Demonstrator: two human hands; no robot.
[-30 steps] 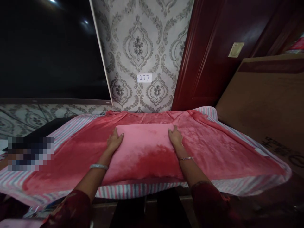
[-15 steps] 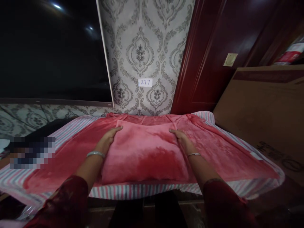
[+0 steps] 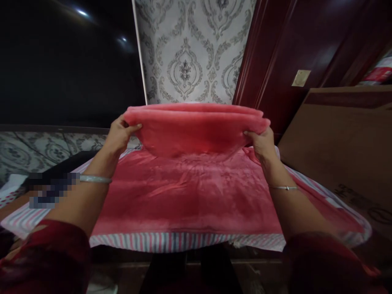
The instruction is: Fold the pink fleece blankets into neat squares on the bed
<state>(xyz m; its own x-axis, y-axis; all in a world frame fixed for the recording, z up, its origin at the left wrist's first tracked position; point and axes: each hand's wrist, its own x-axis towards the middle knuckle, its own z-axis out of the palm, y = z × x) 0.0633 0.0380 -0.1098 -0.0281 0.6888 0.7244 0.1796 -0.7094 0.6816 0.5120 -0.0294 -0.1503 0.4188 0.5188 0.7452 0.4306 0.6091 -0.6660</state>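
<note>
A folded pink plush blanket (image 3: 192, 128) is held up above the far part of the table, its layered folded edge on top. My left hand (image 3: 122, 132) grips its left end, thumb on the near face. At the opposite end my right hand (image 3: 261, 141) holds it the same way. Most fingers of both hands are hidden behind the fabric. Below spreads a darker pink plush cloth (image 3: 183, 204), wrinkled in places. I cannot tell whether the lifted piece is joined to it. A striped cover (image 3: 159, 241) shows around its edges.
A large cardboard box (image 3: 333, 151) stands at the right, beside a dark red door (image 3: 294, 36). The black screen (image 3: 67, 61) fills the upper left. Patterned wallpaper (image 3: 185, 57) is straight ahead. A dark object (image 3: 82, 159) lies at the table's left.
The folded pink blanket, which lay flat near the table's front with my hands at its sides, is now raised and moved toward the wall in both hands. It covers the numbered label.
</note>
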